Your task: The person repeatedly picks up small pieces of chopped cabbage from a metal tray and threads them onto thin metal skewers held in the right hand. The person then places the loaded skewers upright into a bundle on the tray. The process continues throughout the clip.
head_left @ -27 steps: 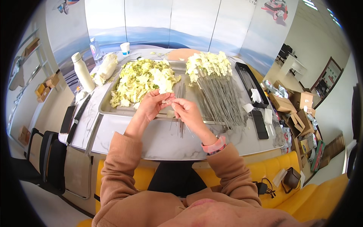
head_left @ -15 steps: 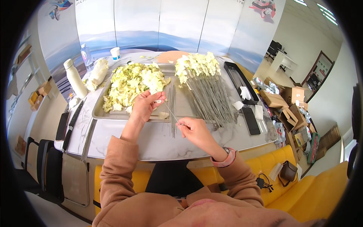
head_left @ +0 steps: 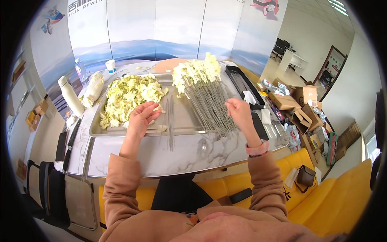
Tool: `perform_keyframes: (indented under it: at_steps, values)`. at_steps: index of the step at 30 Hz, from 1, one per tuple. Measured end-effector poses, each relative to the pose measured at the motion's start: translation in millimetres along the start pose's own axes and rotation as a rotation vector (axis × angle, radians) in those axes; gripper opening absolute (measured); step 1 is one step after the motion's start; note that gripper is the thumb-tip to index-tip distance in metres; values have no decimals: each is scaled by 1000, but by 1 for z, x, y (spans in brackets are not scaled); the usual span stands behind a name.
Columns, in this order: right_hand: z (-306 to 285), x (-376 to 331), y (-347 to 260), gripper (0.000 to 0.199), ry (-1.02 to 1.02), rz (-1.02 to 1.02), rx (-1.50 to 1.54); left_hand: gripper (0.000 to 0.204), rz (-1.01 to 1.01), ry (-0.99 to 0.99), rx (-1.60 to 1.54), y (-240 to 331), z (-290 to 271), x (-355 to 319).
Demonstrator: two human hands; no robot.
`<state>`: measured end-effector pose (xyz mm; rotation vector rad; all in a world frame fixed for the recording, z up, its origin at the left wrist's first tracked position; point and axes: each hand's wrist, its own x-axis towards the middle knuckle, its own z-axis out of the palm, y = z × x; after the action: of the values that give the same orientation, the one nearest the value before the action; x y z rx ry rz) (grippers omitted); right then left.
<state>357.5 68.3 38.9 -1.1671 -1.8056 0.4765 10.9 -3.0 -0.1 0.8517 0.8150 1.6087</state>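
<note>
Left hand laid open on cabbage pieces in tray; right hand half-curled, grip unclear, over loaded skewers at tray's right edge.

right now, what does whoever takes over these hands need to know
Left hand: open, resting on cabbage pieces in the tray.
Right hand: over the lower ends of the loaded skewers; whether it grips one is unclear.
Bare skewers lie between the hands, ends over the tray edge.
Done: a pile of skewers carries cabbage at the far ends.
Left: a big heap of loose cabbage, several bare skewers.
</note>
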Motion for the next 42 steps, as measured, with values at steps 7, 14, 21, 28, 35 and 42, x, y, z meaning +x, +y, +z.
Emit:
perform_keyframes:
  at_steps: [7,14,21,28,35,42]
  values:
    - [-3,63,66,17,-30,9,-27,21,23,40,34,-1,1,2]
    - [16,82,88,18,-57,113,-29,20,12,36,50,-3,0,3]
    - [23,76,88,23,30,84,-129,21,1,33,89,-2,1,1]
    - [22,62,91,26,64,6,-133,20,18,68,135,-2,-1,-1]
    - [4,52,78,24,87,42,-172,14,-23,99,411,-11,-2,6]
    - [32,-3,-30,17,-91,-46,170,18,-70,111,701,-21,2,18]
